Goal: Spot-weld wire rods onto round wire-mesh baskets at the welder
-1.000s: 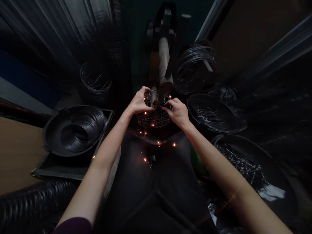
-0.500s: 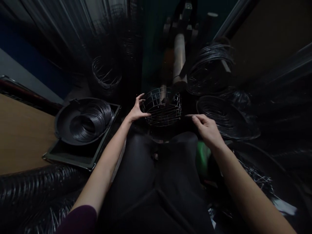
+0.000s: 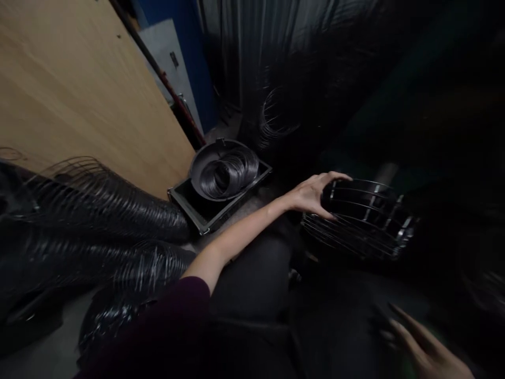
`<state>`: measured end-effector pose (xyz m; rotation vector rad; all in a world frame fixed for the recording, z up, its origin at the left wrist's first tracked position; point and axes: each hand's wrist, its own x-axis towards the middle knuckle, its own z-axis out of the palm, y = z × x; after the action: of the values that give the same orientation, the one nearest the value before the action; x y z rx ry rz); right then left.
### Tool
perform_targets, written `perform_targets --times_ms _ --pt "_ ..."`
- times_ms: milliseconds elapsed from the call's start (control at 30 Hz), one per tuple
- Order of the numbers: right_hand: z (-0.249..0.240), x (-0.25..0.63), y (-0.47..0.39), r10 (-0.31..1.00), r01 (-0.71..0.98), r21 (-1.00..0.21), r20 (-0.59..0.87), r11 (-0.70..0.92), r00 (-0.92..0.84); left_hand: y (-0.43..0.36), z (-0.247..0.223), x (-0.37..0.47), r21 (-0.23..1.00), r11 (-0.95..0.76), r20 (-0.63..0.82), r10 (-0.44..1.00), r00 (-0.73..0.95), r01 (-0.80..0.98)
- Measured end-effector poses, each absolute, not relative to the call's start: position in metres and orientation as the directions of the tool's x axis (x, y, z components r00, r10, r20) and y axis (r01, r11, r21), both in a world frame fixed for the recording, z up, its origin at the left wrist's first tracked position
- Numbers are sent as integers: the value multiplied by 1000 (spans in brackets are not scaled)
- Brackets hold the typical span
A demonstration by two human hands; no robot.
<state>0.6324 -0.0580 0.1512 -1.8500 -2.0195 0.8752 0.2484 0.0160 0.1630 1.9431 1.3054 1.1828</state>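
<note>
My left hand [image 3: 310,195] grips the left side of a round wire basket [image 3: 371,210], its thumb below the top wire and its fingers along it. The basket is tilted, with several hoops and short uprights showing and its right end lost in the dark. At the lower right, my right hand [image 3: 424,342] hovers apart from the basket, near my dark-clad lap [image 3: 339,310]. Its fingers are stretched out and slightly apart, a little blurred, and nothing shows in them.
On the left, a dark pan [image 3: 203,152] with coiled wire [image 3: 232,171] rests on a metal-edged box [image 3: 201,229]. Stacks of wire rings [image 3: 150,210] lie nearer, beside a wooden panel [image 3: 98,79]. A ring bundle [image 3: 276,118] stands behind; a machine bar [image 3: 386,176] is dim.
My view has swung left. The basket has tilted, with my left hand still on it. My right hand has dropped lower, towards me, and its pinched fingers have straightened.
</note>
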Motion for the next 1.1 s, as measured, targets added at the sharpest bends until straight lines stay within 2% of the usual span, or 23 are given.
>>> perform_targets --times_ms 67,100,167,267,333,400,433,533,600,667,767,867,1100 --pt "186 604 -59 978 737 -668 -201 -103 -45 0 178 252 749 -412 377 909 178 519" --pt "204 587 -59 983 676 -730 -178 -101 -45 -6 185 255 726 -421 381 904 192 543" --pt "233 554 -49 975 603 -798 -131 4 -180 -11 194 260 667 -441 382 894 233 600" --pt "255 521 -15 885 581 -813 -237 45 -401 -5 202 272 563 -437 351 895 275 701" --pt "257 510 6 834 603 -796 -291 60 -468 -1 206 283 495 -441 326 893 310 749" --pt "254 504 15 852 680 -711 -232 180 -468 -1 209 290 446 -460 318 883 344 768" --pt "250 501 16 868 732 -625 -169 273 -467 -1 209 293 433 -467 320 879 352 771" --pt "242 497 5 837 816 -248 -35 522 -546 0 208 293 436 -459 338 881 333 774" --pt "239 497 -3 789 790 -39 -47 612 -613 2 207 292 455 -447 345 886 310 770" --pt "240 499 -7 748 743 87 -85 663 -658 4 207 292 472 -447 351 886 303 760" --pt "244 504 -3 712 693 173 -110 700 -693 10 208 297 482 -454 363 882 301 749" --pt "247 508 6 699 675 198 -96 711 -709 16 210 301 475 -457 363 880 306 752" --pt "253 510 16 698 687 136 -45 713 -715 26 216 302 461 -453 347 883 315 763"
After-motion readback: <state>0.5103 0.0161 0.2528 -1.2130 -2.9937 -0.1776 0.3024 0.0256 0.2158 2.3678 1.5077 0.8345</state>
